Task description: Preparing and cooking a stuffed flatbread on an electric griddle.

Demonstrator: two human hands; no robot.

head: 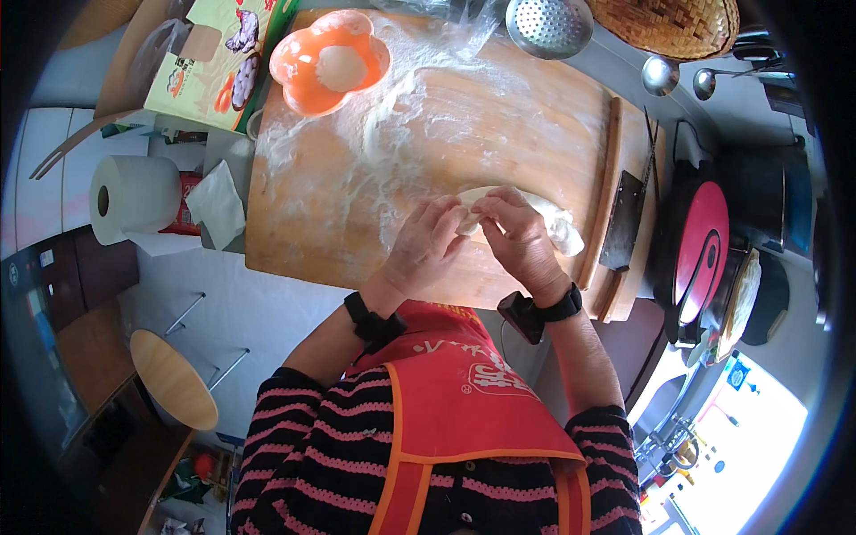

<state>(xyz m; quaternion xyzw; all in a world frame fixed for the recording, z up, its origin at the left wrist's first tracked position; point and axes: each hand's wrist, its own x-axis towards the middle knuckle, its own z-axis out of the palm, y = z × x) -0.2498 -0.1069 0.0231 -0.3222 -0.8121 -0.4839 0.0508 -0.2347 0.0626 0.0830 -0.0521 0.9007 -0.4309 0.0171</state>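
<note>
Over the near part of a floured wooden board point(321, 221), my left hand point(428, 244) and my right hand point(518, 234) meet, fingertips pinching the left end of a piece of pale dough. The rest of the dough point(562, 227) stretches behind and to the right of my right hand, lying on the board. Fingers hide part of the pinched end. An orange flower-shaped bowl point(294, 63) with white flour in it sits at the board's far left corner. Loose flour point(394, 120) is spread across the far and middle board.
A wooden rolling pin point(602, 194) and a dark cleaver blade point(622, 221) lie at the board's right. Beyond them stands a red-lidded round appliance point(705, 247). A perforated ladle point(550, 27) is at the far edge. Left are a printed box point(200, 87) and a paper roll point(137, 197).
</note>
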